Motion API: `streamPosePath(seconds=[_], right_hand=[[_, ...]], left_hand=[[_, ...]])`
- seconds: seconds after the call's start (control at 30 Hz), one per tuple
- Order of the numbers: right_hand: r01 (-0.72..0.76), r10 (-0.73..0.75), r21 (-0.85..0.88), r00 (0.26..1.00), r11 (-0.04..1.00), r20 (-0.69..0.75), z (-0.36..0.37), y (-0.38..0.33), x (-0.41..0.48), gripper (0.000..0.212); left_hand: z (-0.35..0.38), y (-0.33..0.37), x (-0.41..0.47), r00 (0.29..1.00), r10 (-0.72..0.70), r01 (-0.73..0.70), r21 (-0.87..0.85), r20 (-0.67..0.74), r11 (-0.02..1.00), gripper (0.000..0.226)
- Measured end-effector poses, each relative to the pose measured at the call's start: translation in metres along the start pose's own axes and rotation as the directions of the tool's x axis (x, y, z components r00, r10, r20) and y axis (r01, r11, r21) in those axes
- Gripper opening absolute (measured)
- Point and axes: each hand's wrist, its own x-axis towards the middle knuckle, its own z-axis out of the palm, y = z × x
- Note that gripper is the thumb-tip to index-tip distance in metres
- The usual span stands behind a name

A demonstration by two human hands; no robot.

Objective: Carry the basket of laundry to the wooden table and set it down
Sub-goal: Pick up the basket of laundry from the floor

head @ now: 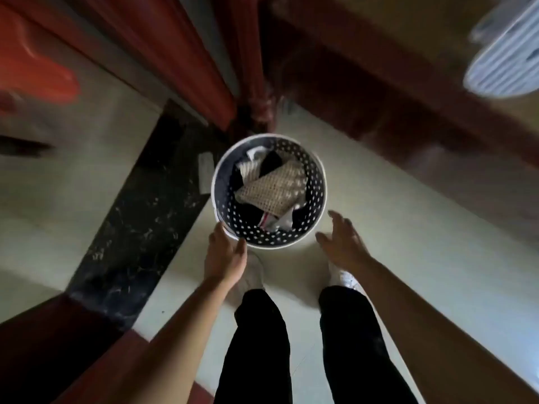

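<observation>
A round perforated laundry basket (316, 196) with a white rim stands on the pale floor in front of my feet. Inside lie folded clothes (274, 189), a beige knit piece on top of dark and white garments. My left hand (224, 252) grips the basket's near-left rim, thumb over the edge. My right hand (344, 243) hovers just right of the rim with its fingers spread, a small gap away and holding nothing. No wooden table top is clearly in view.
A black marble threshold strip (137, 228) runs diagonally on the left. Reddish wooden door frames (180, 53) rise behind the basket. A dark wooden piece (393, 106) spans the right. A white fan (507, 62) is at top right, an orange object (35, 68) at top left.
</observation>
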Motion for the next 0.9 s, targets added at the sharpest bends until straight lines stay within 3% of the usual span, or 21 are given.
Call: streamPosePath(seconds=[0.1,0.2,0.33,0.43,0.6,0.73,0.9], right_hand=[[-0.028,0.048,0.167,0.992,0.986,-0.118,0.026,0.004,0.042,0.08],[-0.038,0.074,0.247,0.988,0.968,-0.139,0.051,0.01,0.066,0.078],[0.007,0.043,0.282,0.984,0.959,-0.173,0.071,0.017,0.074,0.06],[-0.016,0.074,0.313,0.982,0.949,-0.175,0.071,0.015,0.066,0.057],[-0.05,0.089,0.311,0.99,0.949,-0.113,0.05,0.006,0.025,0.06],[-0.071,0.095,0.314,0.994,0.947,-0.062,0.024,-0.004,-0.036,0.063],[-0.049,0.076,0.356,0.995,0.933,-0.061,-0.034,-0.035,-0.145,0.063]], left_hand=[[0.033,-0.005,0.032,0.972,-0.165,0.12,-0.252,-0.166,0.96,0.084],[0.067,-0.025,0.054,0.949,-0.277,0.181,-0.464,-0.149,0.867,0.099],[0.092,-0.046,0.068,0.944,-0.329,0.28,-0.588,0.024,0.759,0.048],[0.09,-0.041,0.059,0.946,-0.305,0.293,-0.699,0.112,0.652,0.033],[0.059,-0.024,0.016,0.93,-0.348,0.315,-0.735,0.115,0.6,0.029],[0.016,-0.01,-0.045,0.948,-0.305,0.272,-0.713,0.085,0.646,0.04],[-0.066,0.037,-0.144,0.94,-0.317,0.302,-0.743,0.128,0.597,0.028]])
